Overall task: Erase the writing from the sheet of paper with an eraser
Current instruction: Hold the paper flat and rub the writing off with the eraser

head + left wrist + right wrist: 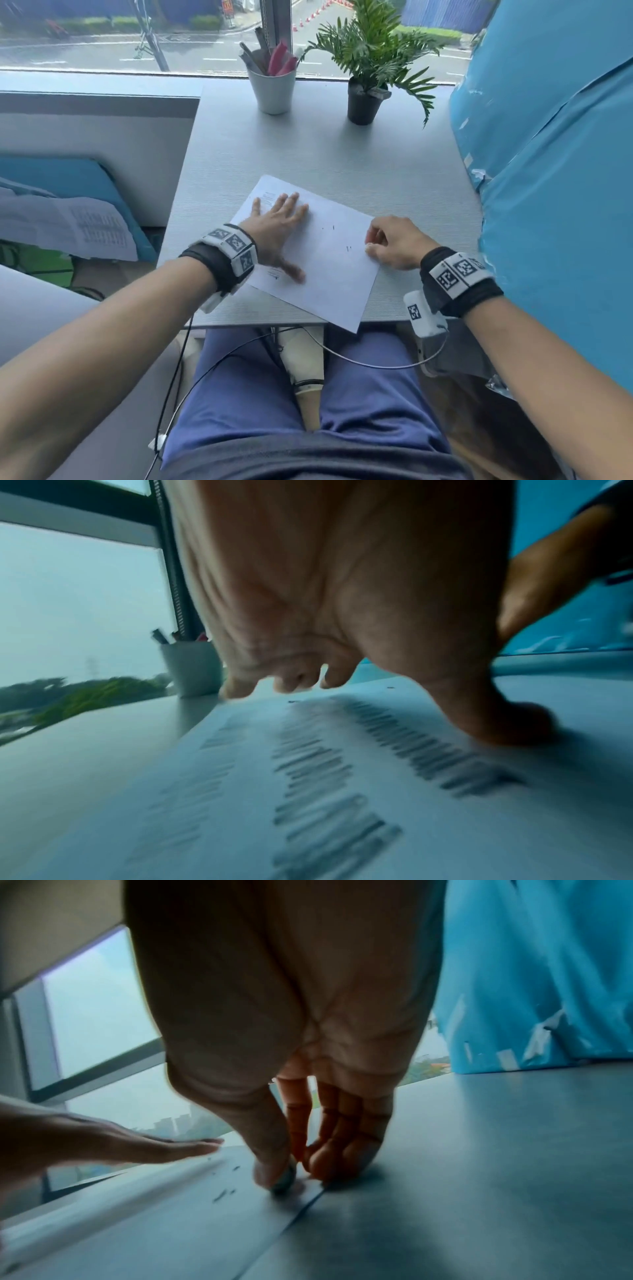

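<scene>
Desk (308, 144), grey, set against a window over a road. Sheet of paper (329, 274) lies angled near your edge, one corner overhanging it, with a few dark marks in its middle. Your left hand (277, 233) presses flat on the sheet's left part, fingers spread straight. Your right hand (397, 245) sits at the sheet's right edge, fingers curled, pinching a small eraser (286, 1180) against the paper. White cup (272, 90) of pens and potted plant (364, 99) stand at the far side. Blue covering (548, 171) hangs at right.
</scene>
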